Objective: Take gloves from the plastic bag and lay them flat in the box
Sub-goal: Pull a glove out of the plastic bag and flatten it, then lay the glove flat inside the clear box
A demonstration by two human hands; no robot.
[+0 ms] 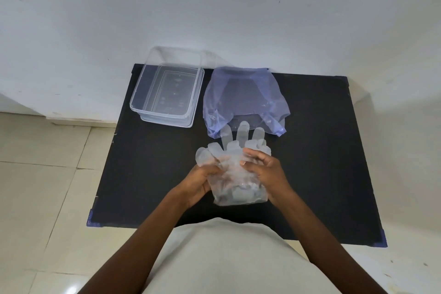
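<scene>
A bunch of clear, thin plastic gloves (235,150) is held over the middle of the black table (152,174), fingers pointing away from me. My left hand (199,180) grips the bunch on its left side and my right hand (265,172) grips it on the right, thumb over the top. The bluish translucent plastic bag (243,98) lies flattened just beyond the gloves, its handles toward me. The clear rectangular box (167,95) stands at the table's far left corner, open on top, with nothing inside.
A white wall runs right behind the table's far edge. Pale floor tiles (43,186) lie to the left and right. Blue tape marks the table's near corners (91,221). My light-coloured clothing fills the bottom centre.
</scene>
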